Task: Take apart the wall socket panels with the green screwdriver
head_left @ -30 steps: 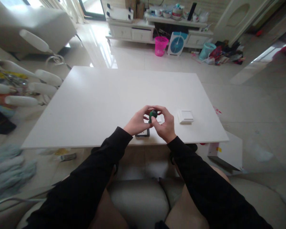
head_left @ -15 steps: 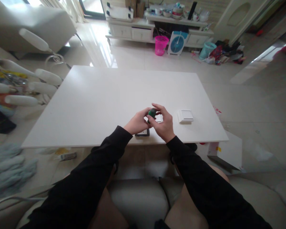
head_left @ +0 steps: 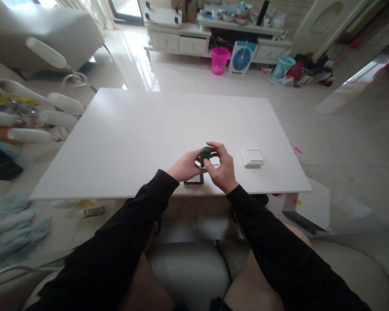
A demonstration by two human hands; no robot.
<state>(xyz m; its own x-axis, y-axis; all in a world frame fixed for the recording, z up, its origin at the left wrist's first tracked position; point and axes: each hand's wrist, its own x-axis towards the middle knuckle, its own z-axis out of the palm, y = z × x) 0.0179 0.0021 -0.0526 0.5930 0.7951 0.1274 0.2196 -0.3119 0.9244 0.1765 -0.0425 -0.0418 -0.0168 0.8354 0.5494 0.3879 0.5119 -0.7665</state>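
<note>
Above the near part of the white table (head_left: 142,138), a small dark-green thing with a rounded dark top (head_left: 205,153) is held between both hands. My left hand (head_left: 186,166) is closed about its left side. The thumb of my right hand (head_left: 224,167) presses on its lower part, while the fingers curve behind it. Its exact kind is not clear. Just below my left hand lies a wall socket (head_left: 194,179), white-faced with a dark edge and partly covered. Behind my right hand's fingers shows a white piece (head_left: 215,161), mostly hidden.
A stack of white square plates (head_left: 253,157) sits on the table to the right. Lamp arms with white shades (head_left: 65,104) reach toward the left edge. Beyond the table stand a pink basket (head_left: 219,61), a blue fan (head_left: 241,57) and a low cabinet (head_left: 194,45).
The green thing has tilted more upright between my hands, and my fingers have shifted slightly on it. More of the socket's face shows below.
</note>
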